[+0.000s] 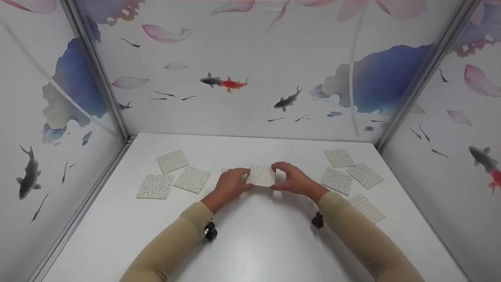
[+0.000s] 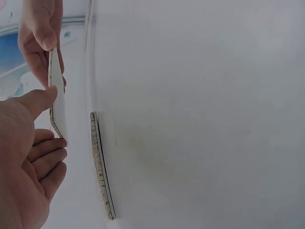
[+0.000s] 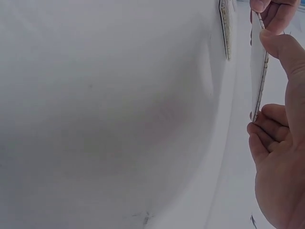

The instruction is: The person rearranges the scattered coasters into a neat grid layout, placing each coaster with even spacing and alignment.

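Between both hands, a square speckled coaster is held up above the table, patterned face toward the head camera. My left hand grips its left edge between thumb and fingers. On the opposite edge, my right hand pinches it the same way. Both wrist views show the held coaster nearly edge-on, with a plain pale back. Behind the left hand another speckled coaster lies on the table, mostly hidden in the head view; the left wrist view shows a coaster edge-on.
Three similar coasters lie on the left of the white table. Several more coasters lie on the right, one partly covered by the right sleeve. Printed panels wall in the back and both sides.
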Motion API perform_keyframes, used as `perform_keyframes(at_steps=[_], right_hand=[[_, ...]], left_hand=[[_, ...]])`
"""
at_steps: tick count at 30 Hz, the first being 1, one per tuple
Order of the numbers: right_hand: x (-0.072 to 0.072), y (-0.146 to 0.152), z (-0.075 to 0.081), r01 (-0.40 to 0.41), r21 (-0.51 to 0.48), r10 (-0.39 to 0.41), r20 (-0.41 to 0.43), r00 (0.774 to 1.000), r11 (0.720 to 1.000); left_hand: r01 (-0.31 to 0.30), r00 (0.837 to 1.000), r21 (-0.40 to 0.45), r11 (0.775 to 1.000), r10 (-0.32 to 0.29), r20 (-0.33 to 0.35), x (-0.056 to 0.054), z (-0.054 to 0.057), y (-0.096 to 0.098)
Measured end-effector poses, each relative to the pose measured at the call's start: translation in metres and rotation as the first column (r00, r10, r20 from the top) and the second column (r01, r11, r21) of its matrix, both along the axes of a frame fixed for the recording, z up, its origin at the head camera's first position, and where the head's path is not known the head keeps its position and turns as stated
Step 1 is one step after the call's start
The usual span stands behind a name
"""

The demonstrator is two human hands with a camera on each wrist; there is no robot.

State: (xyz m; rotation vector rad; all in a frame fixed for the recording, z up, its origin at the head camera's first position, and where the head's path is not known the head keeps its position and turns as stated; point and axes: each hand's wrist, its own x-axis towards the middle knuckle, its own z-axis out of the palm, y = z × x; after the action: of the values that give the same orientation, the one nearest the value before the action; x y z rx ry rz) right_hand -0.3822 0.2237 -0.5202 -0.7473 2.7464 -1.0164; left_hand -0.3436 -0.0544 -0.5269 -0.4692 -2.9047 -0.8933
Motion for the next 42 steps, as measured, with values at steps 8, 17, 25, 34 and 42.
perform_keyframes(at_steps=[8,17,25,34,42], right_hand=[[-0.01,0.005,-0.005,-0.036,-0.041,0.038,0.052,0.998,0.999],[-0.017,0.009,-0.012,-0.044,-0.065,0.049,0.088,0.995,0.997],[-0.019,0.008,-0.013,-0.041,-0.046,0.046,0.107,0.993,0.998],[-0.02,0.009,-0.017,-0.064,-0.044,0.07,0.138,0.988,0.997],[-0.02,0.009,-0.017,-0.059,-0.03,0.063,0.163,0.985,0.998]], left_hand=[[0.005,0.999,-0.045,0.999,-0.003,0.035,-0.004,-0.002,0.001],[0.04,0.999,-0.065,0.997,-0.039,0.016,-0.005,-0.004,-0.001],[0.075,0.997,-0.118,0.99,-0.075,0.004,-0.009,-0.005,0.0],[0.067,0.997,-0.144,0.987,-0.062,0.036,-0.008,-0.009,0.002],[0.073,0.996,-0.168,0.983,-0.064,0.057,-0.007,-0.009,0.002]])
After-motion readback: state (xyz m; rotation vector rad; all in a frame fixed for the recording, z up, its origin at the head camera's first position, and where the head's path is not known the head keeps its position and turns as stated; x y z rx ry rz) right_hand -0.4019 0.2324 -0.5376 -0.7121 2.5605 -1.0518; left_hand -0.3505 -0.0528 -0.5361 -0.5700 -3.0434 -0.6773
